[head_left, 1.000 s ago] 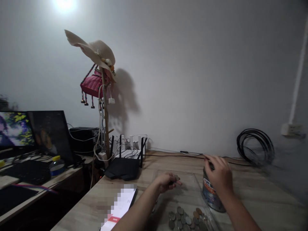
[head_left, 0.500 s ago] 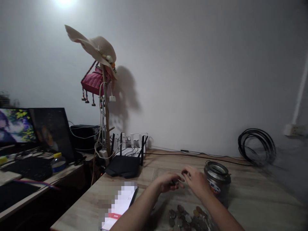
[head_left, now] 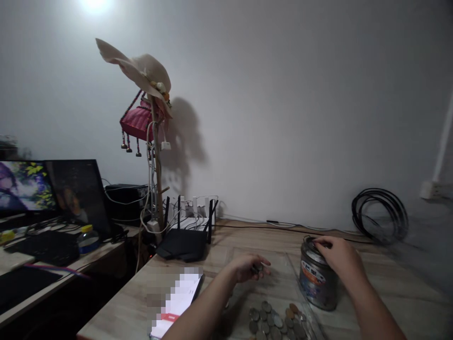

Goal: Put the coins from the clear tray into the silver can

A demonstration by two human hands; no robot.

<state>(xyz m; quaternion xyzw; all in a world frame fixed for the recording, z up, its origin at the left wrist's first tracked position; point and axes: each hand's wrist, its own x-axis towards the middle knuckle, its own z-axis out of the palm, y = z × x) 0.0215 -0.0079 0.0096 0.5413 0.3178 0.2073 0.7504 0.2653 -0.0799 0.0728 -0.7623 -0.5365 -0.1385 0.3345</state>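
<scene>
My left hand (head_left: 247, 267) hovers over the wooden table (head_left: 382, 302), its fingers closed on a few coins at the fingertips. My right hand (head_left: 338, 257) rests on the top rim of a metal tin (head_left: 316, 283) that stands upright to the right. Whether it holds a coin there is hidden. A pile of several coins (head_left: 274, 321) lies on a clear plastic sheet (head_left: 279, 278) in front of me, between my forearms.
A phone (head_left: 177, 302) lies at the table's left front. A black router (head_left: 184, 243), a power strip and cables stand at the back left by a stand with a hat (head_left: 141, 71). A coil of black cable (head_left: 380, 215) leans on the wall. Monitors stand on a desk at the left.
My right hand went from the tin to my left hand's fingertips, then back to the top of the tin. My left hand stayed in place.
</scene>
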